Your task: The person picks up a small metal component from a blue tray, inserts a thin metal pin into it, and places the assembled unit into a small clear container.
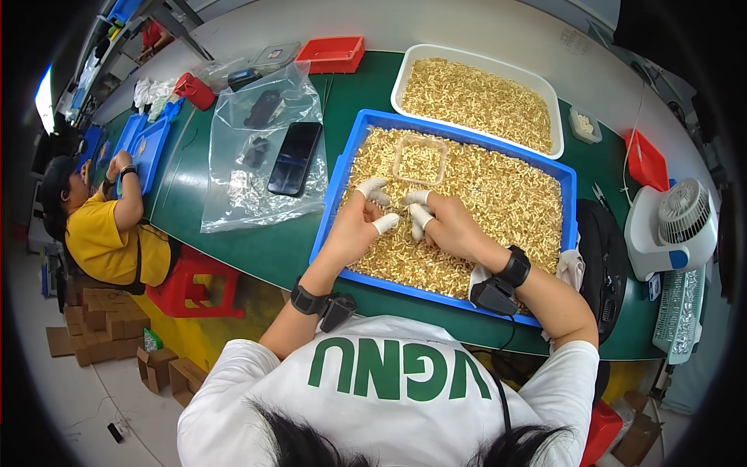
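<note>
A blue tray (572, 210) on the table holds a thick layer of small gold-coloured metal pieces (498, 210). Both my hands are over its left half, several fingertips covered in white finger cots. My left hand (355, 226) is open, its thumb apart from the curved fingers, close above the pieces. Beside it, my right hand (453, 224) has its fingers curled together; whatever they hold, if anything, is too small to make out. Just beyond my fingertips, a small clear square container (444, 165) sits in the tray with similar pieces inside.
Behind stands a white tray (399, 86) of the same pieces. To the left are a black phone (295, 159), a clear plastic bag (233, 183) and a red bin (333, 54). A white fan (671, 226) and black bag (603, 272) stand right. A person in yellow (117, 237) works at far left.
</note>
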`<move>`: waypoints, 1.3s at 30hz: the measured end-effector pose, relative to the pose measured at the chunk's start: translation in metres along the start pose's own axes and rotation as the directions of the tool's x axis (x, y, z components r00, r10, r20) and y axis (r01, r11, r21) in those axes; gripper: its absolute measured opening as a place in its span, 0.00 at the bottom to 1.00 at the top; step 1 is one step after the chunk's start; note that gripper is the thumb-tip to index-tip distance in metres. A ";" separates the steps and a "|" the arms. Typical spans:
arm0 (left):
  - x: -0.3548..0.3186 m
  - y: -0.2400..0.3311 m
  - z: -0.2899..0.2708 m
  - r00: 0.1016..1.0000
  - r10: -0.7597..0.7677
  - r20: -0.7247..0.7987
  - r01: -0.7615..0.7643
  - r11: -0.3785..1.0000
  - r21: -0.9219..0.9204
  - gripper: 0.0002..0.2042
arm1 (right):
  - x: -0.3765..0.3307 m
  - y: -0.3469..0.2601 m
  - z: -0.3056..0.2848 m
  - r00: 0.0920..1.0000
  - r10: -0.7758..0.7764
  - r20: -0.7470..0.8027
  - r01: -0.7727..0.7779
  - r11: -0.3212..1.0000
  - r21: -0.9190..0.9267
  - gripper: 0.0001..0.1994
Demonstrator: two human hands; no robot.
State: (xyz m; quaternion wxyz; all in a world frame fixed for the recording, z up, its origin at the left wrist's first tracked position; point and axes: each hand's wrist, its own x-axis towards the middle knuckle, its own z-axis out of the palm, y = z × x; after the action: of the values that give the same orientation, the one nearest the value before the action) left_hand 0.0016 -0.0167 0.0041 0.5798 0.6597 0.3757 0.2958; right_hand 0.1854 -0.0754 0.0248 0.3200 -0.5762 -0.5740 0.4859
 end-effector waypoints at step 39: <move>0.007 -0.012 -0.015 1.000 0.014 -0.019 -0.003 0.880 0.475 0.08 | 0.004 0.018 0.006 0.951 -0.307 0.023 0.294 0.883 -0.366 0.10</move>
State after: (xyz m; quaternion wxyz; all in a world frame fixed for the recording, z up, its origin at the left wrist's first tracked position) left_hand -0.0085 -0.0025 -0.0057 0.3951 0.7801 0.4401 0.2042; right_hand 0.1859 -0.0751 0.0059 0.2889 -0.5383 -0.7306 0.3050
